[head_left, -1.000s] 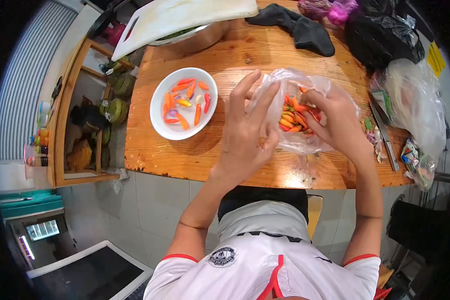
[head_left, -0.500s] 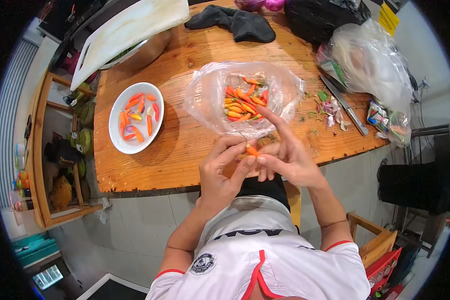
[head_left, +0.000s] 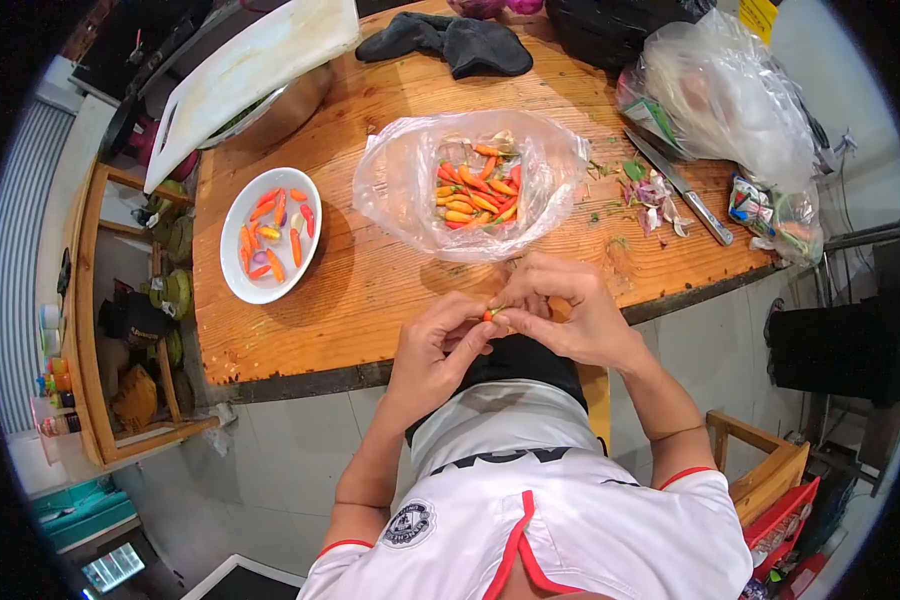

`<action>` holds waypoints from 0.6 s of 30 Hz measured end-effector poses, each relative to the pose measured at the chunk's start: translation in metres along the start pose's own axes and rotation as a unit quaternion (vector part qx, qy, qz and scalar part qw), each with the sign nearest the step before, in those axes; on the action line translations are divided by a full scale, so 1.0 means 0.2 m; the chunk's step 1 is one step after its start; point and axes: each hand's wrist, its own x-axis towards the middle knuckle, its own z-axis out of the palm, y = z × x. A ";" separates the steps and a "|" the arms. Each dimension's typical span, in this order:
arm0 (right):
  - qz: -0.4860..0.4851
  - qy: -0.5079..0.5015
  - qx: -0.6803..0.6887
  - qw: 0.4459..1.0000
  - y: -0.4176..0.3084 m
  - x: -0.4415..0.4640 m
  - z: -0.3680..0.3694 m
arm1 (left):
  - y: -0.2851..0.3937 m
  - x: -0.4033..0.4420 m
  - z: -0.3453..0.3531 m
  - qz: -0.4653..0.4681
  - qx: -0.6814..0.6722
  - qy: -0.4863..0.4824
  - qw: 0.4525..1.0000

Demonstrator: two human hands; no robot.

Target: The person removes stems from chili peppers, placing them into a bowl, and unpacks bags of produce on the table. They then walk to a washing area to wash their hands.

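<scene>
Close to the table's front edge, my left hand (head_left: 438, 345) pinches a small orange-red chili pepper (head_left: 489, 315). The fingertips of my right hand (head_left: 568, 315) are closed at the pepper's green stem end, so both hands meet on it. Most of the pepper is hidden by fingers. Just beyond the hands lies an opened clear plastic bag (head_left: 395, 190) with many orange, yellow and red chilies (head_left: 475, 195) inside. To the left stands a white oval bowl (head_left: 232, 215) holding several chilies and what looks like a garlic clove and a shallot.
At right, a knife (head_left: 682, 190) lies by onion skins (head_left: 655, 205) and a full plastic bag (head_left: 725, 100). Behind are a dark cloth (head_left: 450, 42) and a white cutting board (head_left: 255, 75) resting on a metal bowl (head_left: 285, 112). The wooden table (head_left: 300, 345) ends before my lap.
My right hand has drawn its raised fingers in and now pinches the pepper's stem end. The pepper has been turned and is more covered. The view has shifted slightly.
</scene>
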 end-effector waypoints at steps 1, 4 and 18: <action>0.008 -0.003 0.009 1.000 0.00 -0.01 0.00 | 0.00 -0.01 0.00 0.000 0.017 0.004 1.000; 0.017 -0.013 0.025 0.999 0.00 -0.02 0.01 | 0.01 -0.02 0.00 0.007 0.057 0.009 0.998; 0.165 -0.176 0.431 0.870 0.11 -0.07 0.04 | 0.16 -0.03 -0.12 0.084 0.162 -0.188 0.965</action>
